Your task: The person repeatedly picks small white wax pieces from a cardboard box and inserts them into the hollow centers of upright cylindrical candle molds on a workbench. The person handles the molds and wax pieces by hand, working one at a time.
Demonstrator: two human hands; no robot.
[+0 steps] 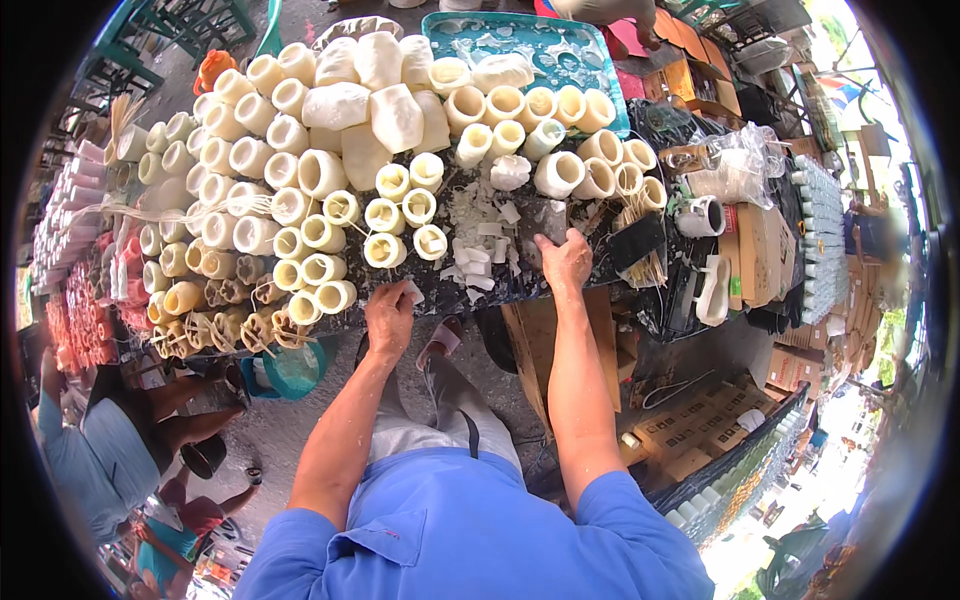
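Observation:
At the table's near edge, my left hand (388, 320) is closed, with a small white chunk (414, 291) at its fingertips. My right hand (566, 262) is closed at the near right of the work spot. Its fingers meet a greyish flat patch (548, 218), and what they grip is hard to make out. Between the hands lies a heap of white, wax-like shavings and broken bits (482, 250). Just beyond my left hand stand cream hollow cylinders (384, 250), some with thin sticks across their tops. A whitish lump (510, 172) sits past the shavings.
Rows of cream cylinders (255, 155) and large white blocks (397, 118) fill the table's left and back. A teal tray (560, 50) with white scraps lies behind. At right are a white mug-like container (700, 216) and cardboard boxes (765, 255). Other people (110, 440) are at lower left.

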